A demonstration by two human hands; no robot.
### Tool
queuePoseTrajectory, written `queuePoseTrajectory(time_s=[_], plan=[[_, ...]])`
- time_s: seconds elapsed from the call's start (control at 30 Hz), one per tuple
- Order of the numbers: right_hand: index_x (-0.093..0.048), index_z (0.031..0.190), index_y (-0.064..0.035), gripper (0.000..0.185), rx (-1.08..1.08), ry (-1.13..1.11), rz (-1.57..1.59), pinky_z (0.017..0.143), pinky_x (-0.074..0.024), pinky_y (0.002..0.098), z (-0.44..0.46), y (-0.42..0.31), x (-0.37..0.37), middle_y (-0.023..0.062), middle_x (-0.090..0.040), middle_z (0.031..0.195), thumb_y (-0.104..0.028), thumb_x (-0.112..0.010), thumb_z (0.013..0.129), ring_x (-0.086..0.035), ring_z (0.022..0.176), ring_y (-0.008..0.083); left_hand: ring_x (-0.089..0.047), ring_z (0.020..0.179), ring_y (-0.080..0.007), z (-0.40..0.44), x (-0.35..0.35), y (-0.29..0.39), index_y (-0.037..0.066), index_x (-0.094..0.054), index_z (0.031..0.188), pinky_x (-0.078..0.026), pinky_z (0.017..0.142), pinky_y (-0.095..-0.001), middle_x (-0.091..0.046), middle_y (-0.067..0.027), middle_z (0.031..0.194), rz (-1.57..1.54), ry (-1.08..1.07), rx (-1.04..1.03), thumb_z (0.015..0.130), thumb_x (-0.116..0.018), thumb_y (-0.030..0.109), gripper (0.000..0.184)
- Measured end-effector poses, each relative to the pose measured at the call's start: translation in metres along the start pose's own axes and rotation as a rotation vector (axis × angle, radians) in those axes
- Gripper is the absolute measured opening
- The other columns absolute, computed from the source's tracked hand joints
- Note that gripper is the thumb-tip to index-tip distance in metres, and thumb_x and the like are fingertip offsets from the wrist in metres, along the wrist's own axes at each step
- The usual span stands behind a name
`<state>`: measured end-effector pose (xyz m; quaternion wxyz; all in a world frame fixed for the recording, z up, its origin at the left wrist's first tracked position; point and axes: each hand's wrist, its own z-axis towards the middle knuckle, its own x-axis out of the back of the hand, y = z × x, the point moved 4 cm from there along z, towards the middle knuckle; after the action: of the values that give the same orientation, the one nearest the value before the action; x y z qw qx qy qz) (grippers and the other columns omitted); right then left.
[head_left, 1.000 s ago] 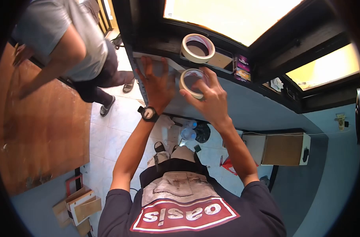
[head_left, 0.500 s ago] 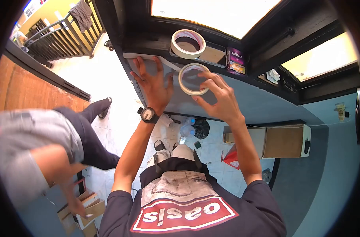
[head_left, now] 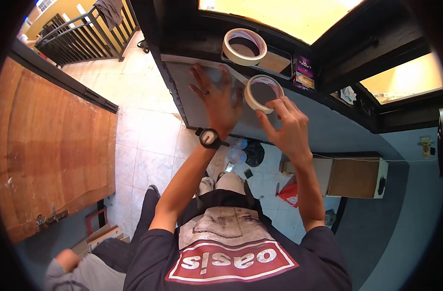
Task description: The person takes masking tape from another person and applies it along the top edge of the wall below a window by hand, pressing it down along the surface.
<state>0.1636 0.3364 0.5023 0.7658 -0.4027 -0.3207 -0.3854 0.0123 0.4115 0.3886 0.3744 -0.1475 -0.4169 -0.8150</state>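
While the right hand grips the masking tape roll in narrowed fingers by the wall, partly hiding its rim, the left hand spreads wide there, palm unseen. A person is cut off lower left.

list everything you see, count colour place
tape roll: 1, cream, right hand
second roll: 1, cream, ledge
tape strip: 1, pale, wall
small box: 1, purple, ledge
windows: 2, yellow, top
door: 1, brown, left
railing: 1, black, upper left
cloth: 1, grey, railing
bottles: 2, blue, floor
sack: 1, black, floor
unclear item: 1, red, right
cabinet: 1, brown, right
other person: 1, grey top, lower left
shirt: 1, black, worn
watch: 1, black, left wrist
left hand: 1, bare, at wall
right hand: 1, bare, holding roll
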Motion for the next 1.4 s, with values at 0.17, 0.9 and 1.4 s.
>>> queuePoseTrajectory(time_s=[0.17, 0.9, 1.4], plan=[[-0.073, 0.094, -0.0043, 0.023, 0.006, 0.074, -0.121, 0.072, -0.0554, 0.0400, -0.007, -0.001, 0.000, 0.0077, -0.072, 0.092, -0.024, -0.084, 0.087, -0.070, 0.083, 0.0287, 0.007, 0.156, -0.0658, -0.004, -0.006, 0.005, 0.014, -0.033, 0.167, -0.010, 0.116, -0.0824, 0.005, -0.0426, 0.169, 0.013, -0.001, -0.010, 0.093, -0.073, 0.027, 0.085], [-0.073, 0.094, -0.0072, 0.024, 0.021, 0.015, -0.311, 0.077, -0.0458, 0.0395, -0.019, 0.012, 0.026, 0.0050, -0.072, 0.090, -0.029, -0.082, 0.090, -0.064, 0.083, 0.0251, 0.009, 0.157, -0.0642, -0.013, -0.013, 0.024, 0.018, -0.039, 0.166, -0.012, 0.113, -0.0853, 0.007, -0.0393, 0.171, -0.014, -0.042, -0.010, 0.090, -0.074, 0.020, 0.084], [-0.074, 0.088, -0.0102, 0.026, -0.046, 0.093, -0.184, 0.068, -0.0422, 0.0359, -0.006, 0.008, 0.031, 0.0031, -0.067, 0.073, -0.033, -0.086, 0.086, -0.055, 0.065, 0.0199, -0.065, 0.125, -0.0326, -0.030, -0.030, 0.004, -0.003, -0.064, 0.131, -0.051, 0.107, -0.0460, -0.065, -0.0168, 0.135, -1.196, -0.204, 0.582, 0.110, -0.058, 0.023, 0.034]])
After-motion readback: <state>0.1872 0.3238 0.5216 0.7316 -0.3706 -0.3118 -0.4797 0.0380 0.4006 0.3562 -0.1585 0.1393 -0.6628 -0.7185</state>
